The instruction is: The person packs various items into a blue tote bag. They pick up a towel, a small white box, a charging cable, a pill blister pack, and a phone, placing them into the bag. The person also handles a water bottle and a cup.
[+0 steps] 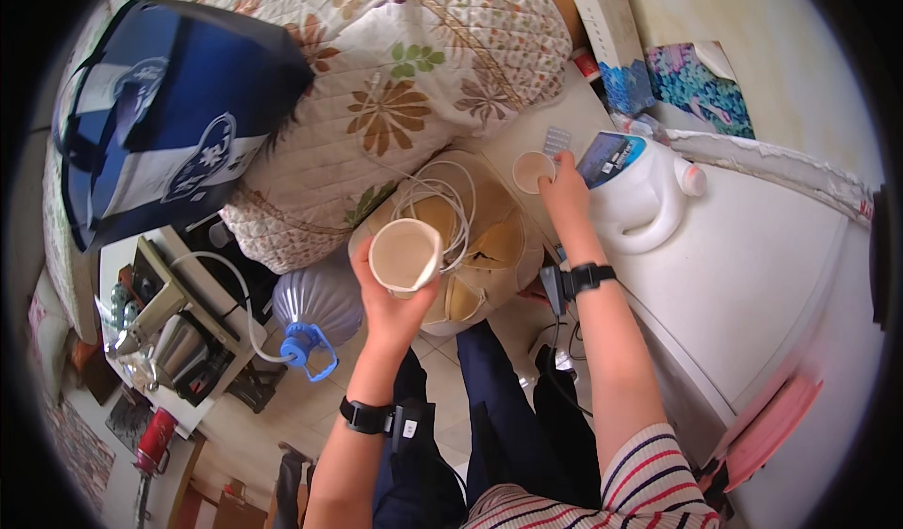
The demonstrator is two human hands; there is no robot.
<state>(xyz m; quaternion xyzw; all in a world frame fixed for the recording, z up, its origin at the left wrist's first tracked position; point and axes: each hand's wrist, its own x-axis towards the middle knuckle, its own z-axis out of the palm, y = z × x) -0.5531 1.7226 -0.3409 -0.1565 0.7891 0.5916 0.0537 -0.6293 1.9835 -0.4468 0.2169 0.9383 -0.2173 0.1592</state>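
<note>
A pale paper cup (pixel 405 255) is in my left hand (pixel 395 303), its open mouth facing up, above a worn round stool (pixel 494 247) with torn covering. Loops of white cable (pixel 462 208) lie on the stool just behind this cup. My right hand (pixel 566 194) grips a second pale cup (pixel 530 173) by its rim at the edge of a white tabletop (pixel 741 247). Beside that hand stands a large white plastic jug (pixel 645 197) with a handle and a pinkish cap. A blister pack of pills (pixel 557 141) lies behind the second cup.
A floral quilt (pixel 451 99) covers the bed ahead. On it sits a blue-and-white bag (pixel 183 120). A big water bottle (pixel 317 303) with a blue cap and hose stands left of the stool. An electric kettle (pixel 187 349) is farther left. A pink object (pixel 772 430) lies near right.
</note>
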